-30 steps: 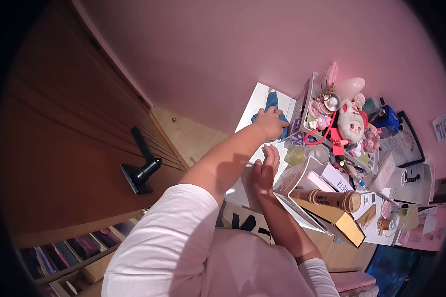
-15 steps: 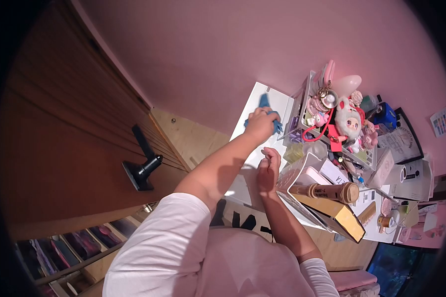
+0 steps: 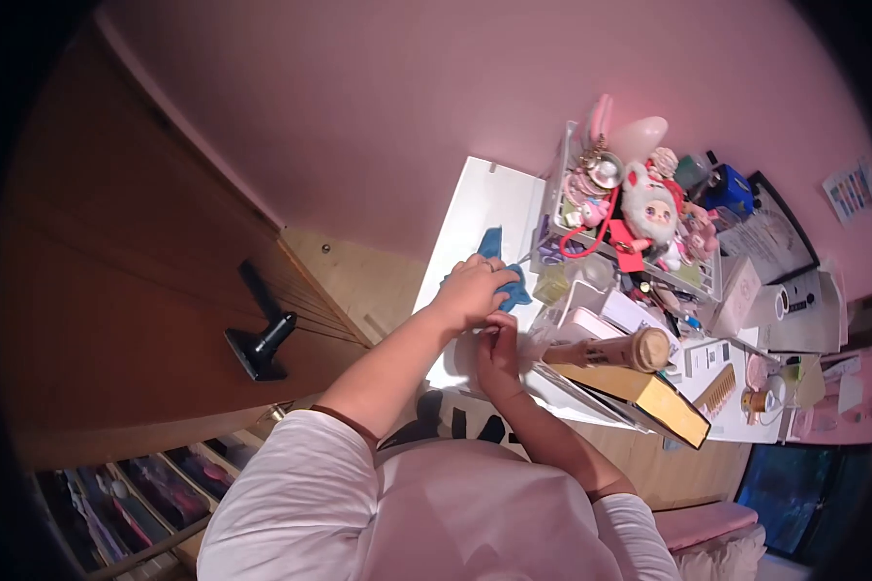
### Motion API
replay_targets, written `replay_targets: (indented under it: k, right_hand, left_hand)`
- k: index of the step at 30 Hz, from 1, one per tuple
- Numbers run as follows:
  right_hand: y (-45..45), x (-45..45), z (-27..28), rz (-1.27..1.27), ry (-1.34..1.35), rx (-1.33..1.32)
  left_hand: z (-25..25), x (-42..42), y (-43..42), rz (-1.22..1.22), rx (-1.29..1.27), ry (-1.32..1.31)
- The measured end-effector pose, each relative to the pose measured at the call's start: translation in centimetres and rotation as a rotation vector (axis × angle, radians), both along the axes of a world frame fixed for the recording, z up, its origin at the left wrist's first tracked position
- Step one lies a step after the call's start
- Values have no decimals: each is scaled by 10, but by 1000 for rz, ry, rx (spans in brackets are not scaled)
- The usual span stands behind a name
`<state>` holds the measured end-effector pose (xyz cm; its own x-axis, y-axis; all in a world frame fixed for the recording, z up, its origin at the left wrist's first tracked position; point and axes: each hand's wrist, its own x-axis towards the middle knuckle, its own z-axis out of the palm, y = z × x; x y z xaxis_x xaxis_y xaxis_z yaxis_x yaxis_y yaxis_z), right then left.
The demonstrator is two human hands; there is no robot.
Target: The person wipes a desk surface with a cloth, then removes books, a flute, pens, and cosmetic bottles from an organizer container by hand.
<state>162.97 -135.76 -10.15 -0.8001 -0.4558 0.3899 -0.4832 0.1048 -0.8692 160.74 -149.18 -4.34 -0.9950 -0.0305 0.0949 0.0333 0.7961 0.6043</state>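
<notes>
My left hand presses palm down on a blue cloth on the white tabletop. Parts of the cloth stick out beyond my fingertips and beside my thumb; the rest is hidden under my palm. Close to my left wrist is my right hand, its fingers loosely curled in and no object visible in them. It hovers at or just over the near part of the tabletop; contact cannot be made out. A white basket stands just right of my right hand.
A brown cylindrical container and a yellow-edged box jut toward me at the right. Behind them, a white rack holds a plush doll and trinkets. A wooden door with a black handle stands at left; pink wall behind.
My left hand has drawn the blue cloth back along the tabletop toward me. My right hand now sits closer to my left wrist, its fingers more curled. The view has shifted slightly.
</notes>
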Motion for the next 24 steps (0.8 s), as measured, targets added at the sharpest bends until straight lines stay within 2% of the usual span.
replay_targets:
  k: [2,6,7,8,10,11,14,16,18,20,21,22,24]
  right_hand:
    - [8,3,-4,77,-209,-12]
    - [11,2,-9,128,-297,41]
    - [13,-1,-16,174,-189,51]
    - [15,-3,-21,170,-191,44]
    - [11,-1,-9,168,-202,32]
    - [14,1,-3,178,-298,50]
    - [14,0,-14,189,-294,24]
    - [10,-3,-37,72,-36,24]
    - [3,-3,-49,-73,24,41]
    - [-8,-1,-16,-247,-113,80]
    - [-10,2,2,-241,-326,11]
    - [-12,-1,2,-272,-357,30]
    - [-14,-6,2,-333,-419,78]
  left_hand:
    - [5,-6,7,33,-20,55]
    - [-6,-25,17,215,1,138]
    - [-5,-30,19,270,9,125]
    - [-4,-34,20,329,17,110]
    - [-6,-40,21,307,-59,133]
    - [-7,-42,21,312,-70,111]
    - [-7,-42,20,303,-103,106]
    - [-4,-39,16,290,-87,52]
    - [5,-32,11,276,-37,-74]
    - [16,-32,6,242,27,-260]
    - [18,-35,3,226,66,-324]
    - [20,-40,-2,208,106,-388]
    - [26,-44,-11,161,6,-405]
